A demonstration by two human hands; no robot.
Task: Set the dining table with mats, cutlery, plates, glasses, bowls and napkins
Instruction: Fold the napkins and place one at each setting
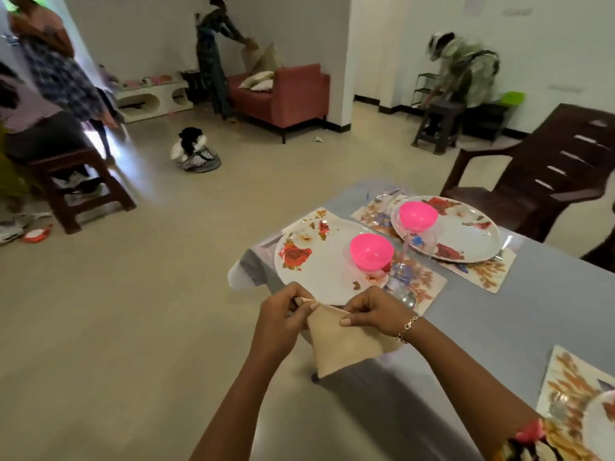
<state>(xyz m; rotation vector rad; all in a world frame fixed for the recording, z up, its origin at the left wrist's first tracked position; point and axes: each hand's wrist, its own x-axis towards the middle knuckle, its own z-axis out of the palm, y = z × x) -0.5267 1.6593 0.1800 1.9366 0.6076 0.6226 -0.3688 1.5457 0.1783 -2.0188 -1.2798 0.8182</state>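
Note:
I hold a beige cloth napkin [339,344] by its top edge over the near corner of the grey table [482,314]. My left hand [286,314] pinches the left end and my right hand [372,311] pinches the right end; the cloth hangs down in a point. Just beyond my hands lies a white floral plate [316,261] with a pink bowl [371,251] on it, on a floral mat [422,284]. A clear glass [399,281] lies beside the bowl. Further back is a second plate [462,237] with a pink bowl [418,216].
A third floral mat [572,387] with a plate edge lies at the lower right. A dark brown plastic chair [545,174] stands behind the table. Several people move about the room; a stool [76,181], a red sofa [283,91] and a bundle on the floor [196,151] lie to the left.

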